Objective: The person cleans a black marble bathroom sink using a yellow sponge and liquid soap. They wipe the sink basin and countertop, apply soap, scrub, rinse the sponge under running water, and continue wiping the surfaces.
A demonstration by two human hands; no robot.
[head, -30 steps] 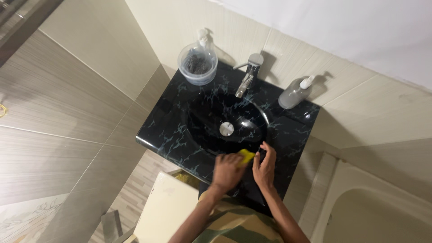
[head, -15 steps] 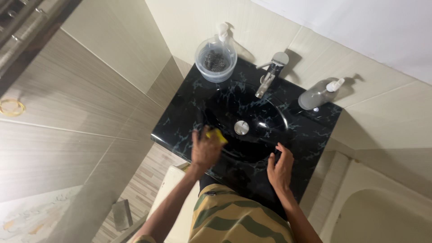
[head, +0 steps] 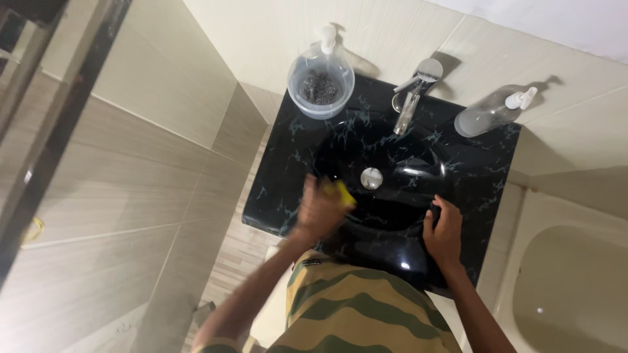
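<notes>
Counts: 1 black marble-pattern sink [head: 288,170], 1 chrome tap [head: 411,98], 1 drain plug [head: 371,178], 2 clear pump bottles [head: 487,114], 1 clear plastic tub [head: 320,88] with dark scrubber inside, 1 yellow sponge [head: 345,193], 2 hands [head: 445,232], 1 white bathtub [head: 569,287].

Left hand [head: 320,212] motion-blurred; yellow sponge [head: 344,192] mostly hidden behind it. Bathtub [head: 569,287] cut off by right edge.
</notes>
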